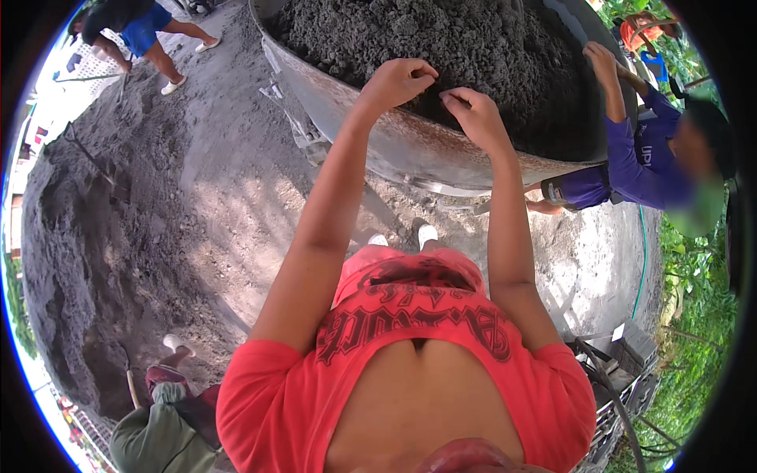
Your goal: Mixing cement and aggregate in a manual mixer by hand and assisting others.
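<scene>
A big round metal mixing pan (347, 106) with a worn, rusty side holds a heap of dark grey, crumbly mix (426, 39). Both my arms reach over its near rim. My left hand (400, 83) is above the edge of the mix, its fingers curled in toward the thumb. A little to the right and nearer, my right hand (478, 120) has its fingers bent and drawn together in the same way. The two hands are apart, with the fingertips facing each other. Anything small between the fingers is too hidden to make out.
At the pan's right side, a person in purple (646, 158) rests a hand on the rim. Grey sand (118, 236) is piled on the left, with a person in blue shorts (142, 31) behind it and another in a green top (169, 433) at lower left. Plants (694, 292) line the right.
</scene>
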The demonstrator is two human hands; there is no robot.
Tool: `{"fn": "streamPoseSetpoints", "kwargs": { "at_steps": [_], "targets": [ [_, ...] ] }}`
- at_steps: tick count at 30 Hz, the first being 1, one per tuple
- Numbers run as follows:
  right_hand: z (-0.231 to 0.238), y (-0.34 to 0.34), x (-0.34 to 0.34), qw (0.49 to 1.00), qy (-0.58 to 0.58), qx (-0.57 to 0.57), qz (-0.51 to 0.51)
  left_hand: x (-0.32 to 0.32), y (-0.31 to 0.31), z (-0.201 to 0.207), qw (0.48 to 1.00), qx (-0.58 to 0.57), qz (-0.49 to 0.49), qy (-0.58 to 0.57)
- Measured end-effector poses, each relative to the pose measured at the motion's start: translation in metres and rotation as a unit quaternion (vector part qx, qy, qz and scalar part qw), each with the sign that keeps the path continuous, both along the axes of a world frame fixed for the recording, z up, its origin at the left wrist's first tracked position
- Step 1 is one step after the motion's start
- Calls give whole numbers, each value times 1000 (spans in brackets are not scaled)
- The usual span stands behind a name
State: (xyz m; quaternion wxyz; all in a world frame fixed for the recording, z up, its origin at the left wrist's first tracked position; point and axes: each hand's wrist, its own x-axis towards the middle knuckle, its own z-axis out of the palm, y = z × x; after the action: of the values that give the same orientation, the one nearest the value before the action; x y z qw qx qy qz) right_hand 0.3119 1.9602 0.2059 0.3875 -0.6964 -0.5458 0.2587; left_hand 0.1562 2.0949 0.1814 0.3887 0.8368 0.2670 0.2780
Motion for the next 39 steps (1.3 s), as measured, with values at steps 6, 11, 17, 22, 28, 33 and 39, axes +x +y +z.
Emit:
{"fn": "streamPoseSetpoints", "kwargs": {
  "at_steps": [6, 11, 17, 22, 28, 33, 39],
  "targets": [
    [0, -2, -5, 999, -43, 16, -4, -13, -3, 13, 985, -151, -67, -40],
    [-1, -5, -12, 996, -49, 67, -10, -17, -4, 18, 978, -187, -69, -56],
    [-8, -7, -13, 996, -56, 70, -24, -11, -6, 10, 996, -89, -23, -2],
    [-2, -4, -6, 999, -30, 37, 12, 6, -23, 27, 971, 28, 101, 215],
    [-4, 1, 1, 992, -88, 4, 87, 13, -20, 29, 952, -31, 71, 297],
    [11, 1, 2, 989, -10, -74, 128, 12, -22, 27, 952, -48, 69, 295],
    [16, 3, -2, 984, -34, -100, 143, 16, -22, 29, 928, -68, 106, 350]
  ]
}}
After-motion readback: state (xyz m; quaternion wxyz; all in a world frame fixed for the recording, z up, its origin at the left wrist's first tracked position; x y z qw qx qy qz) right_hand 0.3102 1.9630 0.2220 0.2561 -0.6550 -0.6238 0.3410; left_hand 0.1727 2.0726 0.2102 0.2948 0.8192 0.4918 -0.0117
